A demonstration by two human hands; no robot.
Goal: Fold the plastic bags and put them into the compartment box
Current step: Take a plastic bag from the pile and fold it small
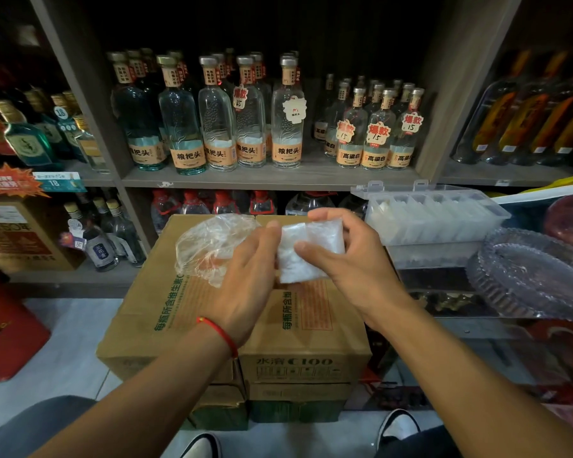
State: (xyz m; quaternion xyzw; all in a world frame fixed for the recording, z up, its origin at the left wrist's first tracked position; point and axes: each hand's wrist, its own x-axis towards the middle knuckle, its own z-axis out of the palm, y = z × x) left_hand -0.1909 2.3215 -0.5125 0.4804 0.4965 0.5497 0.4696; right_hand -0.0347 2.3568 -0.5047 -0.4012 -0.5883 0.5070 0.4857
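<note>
A folded plastic bag, a thick white rectangle, is held up above the cardboard cartons, between both hands. The right hand pinches it, thumb across the front near the lower middle and fingers curled over its top and right edge. The left hand meets the bag's left edge with fingers fairly straight and close together; its fingertips are hidden behind the bag, so whether they grip or only press against it is hard to tell. A red string bracelet circles the left wrist.

Just left of the hands, a loose, unfolded clear plastic bag lies crumpled on top of the cartons, partly behind the left hand. To the right and a little farther back sits the clear compartment box, lid open, its row of compartments each holding what look like folded white bags standing on edge. Beside the box, at the right, is a stack of clear ribbed glass plates.

Behind everything run dark shelves lined with clear liquor bottles bearing orange labels and price tags. At the bottom edge, the person's shoes rest on a pale tiled floor.
</note>
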